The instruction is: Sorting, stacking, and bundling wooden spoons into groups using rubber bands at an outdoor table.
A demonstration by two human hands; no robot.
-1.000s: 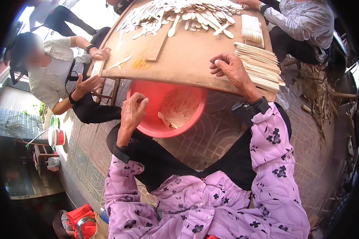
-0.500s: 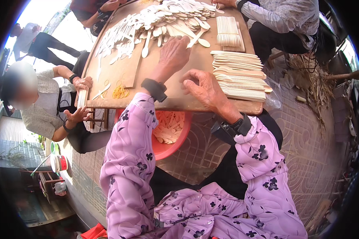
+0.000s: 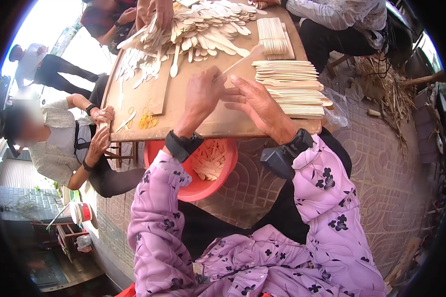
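My left hand (image 3: pixel 202 96) is closed in a pinch on a wooden spoon (image 3: pixel 245 59), which slants up to the right and is smeared by motion. Close beside it, my right hand (image 3: pixel 262 101) is open, its fingers stretched toward the left hand. Just right of that hand lie stacked wooden spoons (image 3: pixel 295 94) in layered rows at the table's near right. Farther back stands an upright-lying bundle of flat wooden sticks (image 3: pixel 272 37). A large loose heap of wooden spoons (image 3: pixel 208 34) spreads over the far side of the table (image 3: pixel 183 121).
Yellow rubber bands (image 3: pixel 147 121) lie near the table's front left. Below the edge stands a red basin (image 3: pixel 229 173) with wooden pieces in it. A co-worker's hands (image 3: pixel 103 128) grip a bundle at the left edge; another person's hands (image 3: pixel 156 12) reach into the heap.
My left hand has come back from the heap with a spoon, and my right hand has opened out toward it. Another person's hands have come into the heap at the far left.
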